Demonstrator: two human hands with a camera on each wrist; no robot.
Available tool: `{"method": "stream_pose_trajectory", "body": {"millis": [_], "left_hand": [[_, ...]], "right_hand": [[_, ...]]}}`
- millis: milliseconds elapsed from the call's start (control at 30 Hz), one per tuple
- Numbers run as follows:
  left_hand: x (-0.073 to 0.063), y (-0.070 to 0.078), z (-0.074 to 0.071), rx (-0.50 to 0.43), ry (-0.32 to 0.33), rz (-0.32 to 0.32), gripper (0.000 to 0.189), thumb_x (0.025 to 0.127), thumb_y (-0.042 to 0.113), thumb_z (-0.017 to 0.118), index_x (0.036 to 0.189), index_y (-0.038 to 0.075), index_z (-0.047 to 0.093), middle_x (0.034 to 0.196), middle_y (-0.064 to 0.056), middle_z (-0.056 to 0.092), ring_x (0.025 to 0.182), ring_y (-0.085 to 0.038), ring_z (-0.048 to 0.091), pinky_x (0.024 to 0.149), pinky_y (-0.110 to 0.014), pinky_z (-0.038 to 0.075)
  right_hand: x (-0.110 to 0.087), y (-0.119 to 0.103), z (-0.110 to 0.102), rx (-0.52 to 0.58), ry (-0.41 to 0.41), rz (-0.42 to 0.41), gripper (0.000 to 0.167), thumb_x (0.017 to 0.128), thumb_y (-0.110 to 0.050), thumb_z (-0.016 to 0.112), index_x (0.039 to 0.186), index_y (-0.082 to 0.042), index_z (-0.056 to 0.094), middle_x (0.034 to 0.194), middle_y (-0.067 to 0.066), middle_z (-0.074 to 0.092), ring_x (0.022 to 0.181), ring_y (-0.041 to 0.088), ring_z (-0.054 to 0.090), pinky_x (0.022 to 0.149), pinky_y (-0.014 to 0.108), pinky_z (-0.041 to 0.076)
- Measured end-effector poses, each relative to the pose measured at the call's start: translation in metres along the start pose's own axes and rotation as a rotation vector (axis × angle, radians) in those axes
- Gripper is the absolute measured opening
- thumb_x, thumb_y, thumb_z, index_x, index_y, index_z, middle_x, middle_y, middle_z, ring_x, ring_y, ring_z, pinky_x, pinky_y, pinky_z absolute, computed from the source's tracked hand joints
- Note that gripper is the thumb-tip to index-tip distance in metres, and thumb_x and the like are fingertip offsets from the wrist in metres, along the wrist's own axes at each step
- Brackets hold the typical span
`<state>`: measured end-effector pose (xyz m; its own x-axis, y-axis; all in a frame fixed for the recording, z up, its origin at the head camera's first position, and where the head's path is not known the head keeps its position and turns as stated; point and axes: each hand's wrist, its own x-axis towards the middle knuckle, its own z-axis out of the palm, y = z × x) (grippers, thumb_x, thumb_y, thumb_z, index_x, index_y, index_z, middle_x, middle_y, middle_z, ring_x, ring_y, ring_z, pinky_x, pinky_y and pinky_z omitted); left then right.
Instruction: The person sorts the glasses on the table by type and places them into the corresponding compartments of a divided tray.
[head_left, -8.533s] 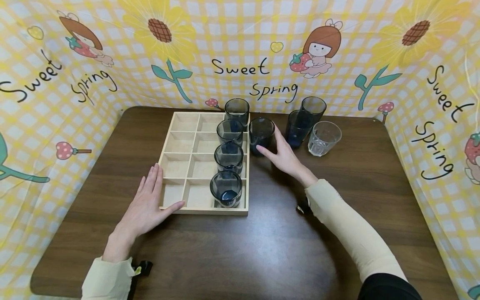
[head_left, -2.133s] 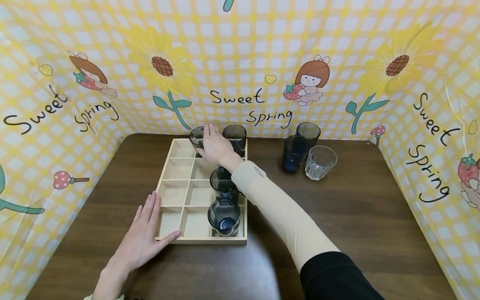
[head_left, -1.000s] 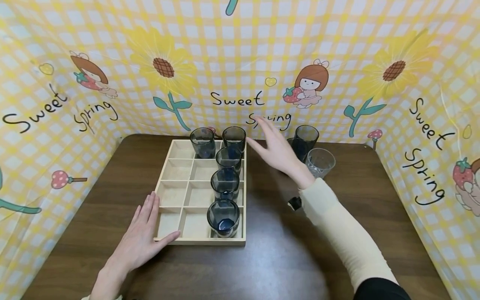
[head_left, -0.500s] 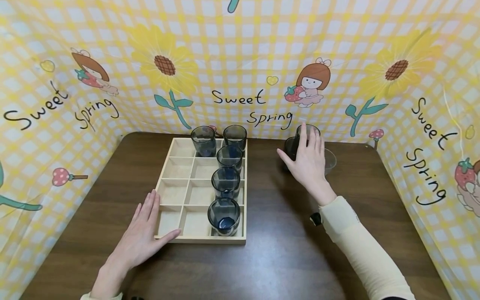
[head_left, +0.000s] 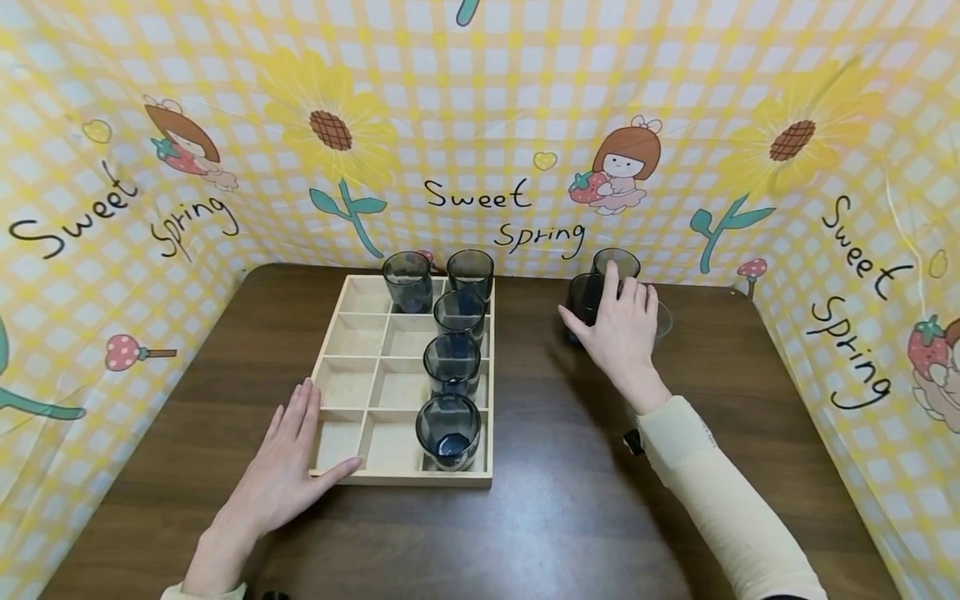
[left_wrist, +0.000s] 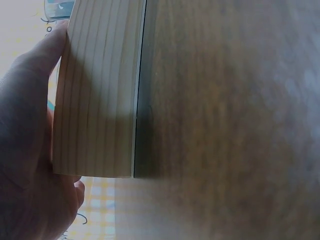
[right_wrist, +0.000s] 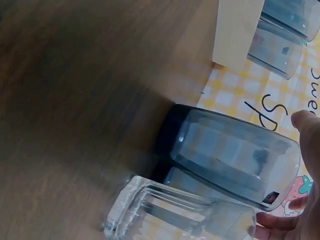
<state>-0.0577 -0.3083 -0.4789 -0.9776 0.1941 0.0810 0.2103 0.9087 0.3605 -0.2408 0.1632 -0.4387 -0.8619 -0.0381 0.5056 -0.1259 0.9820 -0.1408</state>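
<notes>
Over on the right of the dark brown wooden table (head_left: 525, 542), I've got the right hand (head_left: 622, 329) around a smoky blue glass tumbler (right_wrist: 235, 155), thumb and fingers spread and loosely bent, not clenched, though I can't tell if they're touching it, with a second smoky tumbler (head_left: 628, 267) just behind and a clear faceted glass (right_wrist: 175, 215) right beside. Left hand (head_left: 281, 450) is basically flat, fingers straight along the left side of the pale wooden 12-compartment tray (head_left: 420, 480), thumb at its front rim. That tray's got 5 upright smoky blue glasses (head_left: 450, 435): 4 down the right column, 1 back middle.
</notes>
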Motion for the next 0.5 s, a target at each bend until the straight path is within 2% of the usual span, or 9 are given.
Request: {"method": "stream_pose_trajectory", "body": {"millis": [133, 367, 500], "left_hand": [[-0.0004, 0.0003, -0.0006, -0.005, -0.005, -0.007, 0.123, 0.098, 0.063, 0.075, 0.176, 0.0, 0.004, 0.184, -0.027, 0.007, 0.173, -0.043, 0.008, 0.144, -0.05, -0.002], [-0.0005, 0.0003, 0.0003, -0.006, -0.001, 0.0, 0.124, 0.097, 0.063, 0.076, 0.175, -0.002, 0.006, 0.184, -0.028, 0.008, 0.173, -0.045, 0.01, 0.144, -0.054, 0.003], [0.0, -0.0003, -0.0001, -0.006, 0.002, 0.002, 0.124, 0.097, 0.063, 0.076, 0.175, -0.002, 0.005, 0.184, -0.028, 0.007, 0.173, -0.045, 0.009, 0.143, -0.056, 0.003]], "right_hand": [[-0.0007, 0.0014, 0.0048, -0.01, -0.006, -0.022, 0.102, 0.093, -0.069, 0.076, 0.16, 0.001, 0.044, 0.127, 0.034, 0.067, 0.125, 0.051, 0.063, 0.124, 0.063, 0.043], [0.0035, 0.0035, 0.0075, 0.089, 0.013, -0.003, 0.092, 0.087, -0.052, 0.091, 0.15, 0.004, 0.053, 0.124, 0.034, 0.071, 0.116, 0.051, 0.068, 0.11, 0.059, 0.054], [0.0065, 0.0028, 0.0063, 0.148, -0.015, 0.036, 0.097, 0.082, -0.049, 0.097, 0.147, 0.007, 0.052, 0.123, 0.033, 0.072, 0.117, 0.051, 0.069, 0.113, 0.057, 0.054]]}}
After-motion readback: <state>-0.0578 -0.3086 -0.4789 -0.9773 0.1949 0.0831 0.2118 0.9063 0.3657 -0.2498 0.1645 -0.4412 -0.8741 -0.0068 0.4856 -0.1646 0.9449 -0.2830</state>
